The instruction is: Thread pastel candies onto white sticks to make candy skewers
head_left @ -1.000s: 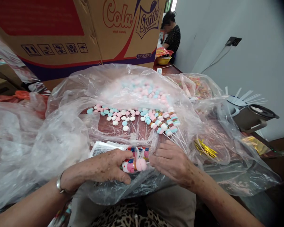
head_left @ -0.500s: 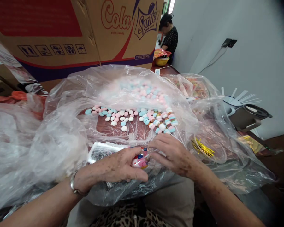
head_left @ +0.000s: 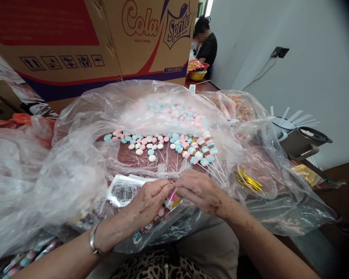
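Observation:
My left hand (head_left: 151,199) and my right hand (head_left: 200,192) meet over my lap, fingertips pinched together. Both grip a small printed candy bag (head_left: 173,201), colourful with pink and yellow, at its upper end. Pink candies (head_left: 161,211) show under the left fingers; most of the bag is hidden. Beside my left hand lies a stack of silver printed wrappers (head_left: 120,190). Just beyond my right hand rest several candy skewers (head_left: 205,151), pink, blue and white, with white sticks (head_left: 218,170) pointing towards me.
Loose candies (head_left: 149,145) lie on clear plastic sheeting (head_left: 75,162). Gold twist ties (head_left: 248,180) sit at right, near a grey jug (head_left: 302,143) and white sticks in a mug (head_left: 279,130). A large carton (head_left: 84,38) stands behind. A person (head_left: 208,44) sits farther back.
My hands have drawn together, the left turning from lying over the bag to pinching its upper end. My right hand has moved slightly nearer, uncovering the skewers' sticks.

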`<state>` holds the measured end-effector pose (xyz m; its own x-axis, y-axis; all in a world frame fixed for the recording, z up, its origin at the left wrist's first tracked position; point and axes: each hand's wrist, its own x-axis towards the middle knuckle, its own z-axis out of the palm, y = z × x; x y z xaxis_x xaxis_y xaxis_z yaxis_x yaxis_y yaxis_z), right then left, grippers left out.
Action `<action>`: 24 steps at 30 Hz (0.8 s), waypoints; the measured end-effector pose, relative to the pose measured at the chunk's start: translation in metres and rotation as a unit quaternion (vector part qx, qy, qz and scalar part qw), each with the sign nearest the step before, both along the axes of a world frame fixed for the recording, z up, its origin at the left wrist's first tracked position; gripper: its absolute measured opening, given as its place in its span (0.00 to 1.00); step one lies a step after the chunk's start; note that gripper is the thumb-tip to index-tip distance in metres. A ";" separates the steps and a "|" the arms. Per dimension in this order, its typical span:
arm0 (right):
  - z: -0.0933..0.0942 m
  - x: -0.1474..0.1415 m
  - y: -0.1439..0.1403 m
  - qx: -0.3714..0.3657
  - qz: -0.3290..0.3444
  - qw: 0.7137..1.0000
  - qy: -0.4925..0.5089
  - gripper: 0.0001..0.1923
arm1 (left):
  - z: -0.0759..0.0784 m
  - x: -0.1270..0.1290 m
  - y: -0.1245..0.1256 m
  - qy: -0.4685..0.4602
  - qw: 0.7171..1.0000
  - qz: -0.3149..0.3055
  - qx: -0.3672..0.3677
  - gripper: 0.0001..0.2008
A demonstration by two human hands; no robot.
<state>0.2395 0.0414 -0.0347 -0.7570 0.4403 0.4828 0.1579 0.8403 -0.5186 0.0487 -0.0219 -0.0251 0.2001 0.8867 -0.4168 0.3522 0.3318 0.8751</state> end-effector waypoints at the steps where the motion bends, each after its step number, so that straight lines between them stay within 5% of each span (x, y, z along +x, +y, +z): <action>1: -0.002 -0.002 -0.001 -0.057 -0.030 0.998 0.024 0.13 | 0.002 0.001 0.001 -0.006 1.000 0.015 0.006 0.22; 2: -0.004 -0.004 -0.003 -0.125 -0.064 0.988 0.058 0.10 | 0.004 0.002 0.003 -0.014 0.999 0.029 0.019 0.21; 6: -0.015 -0.017 -0.016 -0.350 -0.125 0.913 0.165 0.25 | 0.010 0.005 0.010 -0.009 0.991 0.040 0.129 0.20; 8: -0.019 -0.023 -0.023 -0.406 -0.125 0.893 0.150 0.20 | 0.008 0.006 0.011 0.005 0.987 0.033 0.159 0.21; 10: -0.023 -0.028 -0.029 -0.425 -0.149 0.882 0.136 0.12 | 0.004 0.006 0.011 -0.018 0.991 0.049 0.127 0.21; 14: -0.026 -0.028 -0.033 -0.408 -0.183 0.877 0.177 0.13 | -0.002 0.005 0.009 -0.188 0.977 0.096 0.019 0.21; 20: -0.032 -0.030 -0.034 -0.463 -0.138 0.840 0.248 0.09 | -0.003 0.000 0.006 -0.285 0.949 0.124 -0.044 0.19; 22: -0.034 -0.030 -0.033 -0.502 -0.106 0.812 0.279 0.12 | -0.004 -0.002 0.006 -0.299 0.944 0.123 -0.069 0.19; 24: -0.035 -0.027 -0.030 -0.508 -0.065 0.818 0.260 0.16 | -0.004 -0.003 0.005 -0.304 0.942 0.103 -0.104 0.17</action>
<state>0.2128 0.0109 -0.0697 -0.4798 0.8754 0.0593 -0.2527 -0.0732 -0.9648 0.0454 -0.0171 -0.0293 0.2909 0.8446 -0.4494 -0.2823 0.5246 0.8032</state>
